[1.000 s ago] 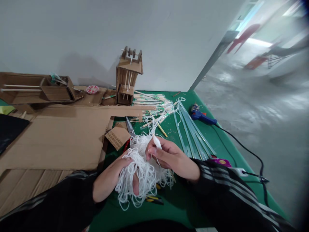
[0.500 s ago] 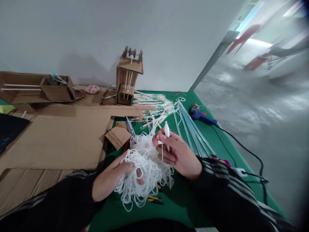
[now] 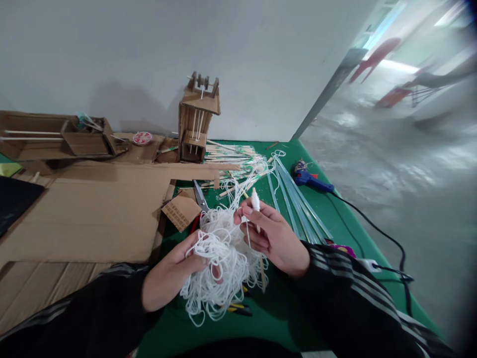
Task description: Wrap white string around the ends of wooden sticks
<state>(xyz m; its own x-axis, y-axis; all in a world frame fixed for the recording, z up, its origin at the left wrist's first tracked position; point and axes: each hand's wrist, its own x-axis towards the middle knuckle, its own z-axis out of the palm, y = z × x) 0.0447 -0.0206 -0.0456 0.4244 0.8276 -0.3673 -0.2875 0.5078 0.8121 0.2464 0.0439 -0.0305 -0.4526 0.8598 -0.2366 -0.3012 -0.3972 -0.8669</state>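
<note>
A loose, tangled heap of white string (image 3: 223,278) fills the space in front of me on the green table (image 3: 175,333). My left hand (image 3: 188,258) is closed around part of the heap, with loops lying over its fingers. My right hand (image 3: 270,231) pinches a thin wooden stick (image 3: 262,271) that has white string wound thickly near its upper end (image 3: 255,200). One strand runs down from the right fingers toward the heap. Under the heap, a black and yellow tool (image 3: 239,309) is partly hidden.
Scissors (image 3: 201,196) and a cardboard scrap (image 3: 182,211) lie behind the left hand. Clear glue sticks (image 3: 298,199), a blue glue gun (image 3: 313,182) with its cord, and bundled wooden sticks (image 3: 233,154) are farther back. A cardboard tower (image 3: 193,124) stands by the wall; a flat cardboard sheet (image 3: 100,214) lies left.
My right hand, with the stick, has shifted slightly left. The left hand and string have moved only a little; the hold of both hands looks the same.
</note>
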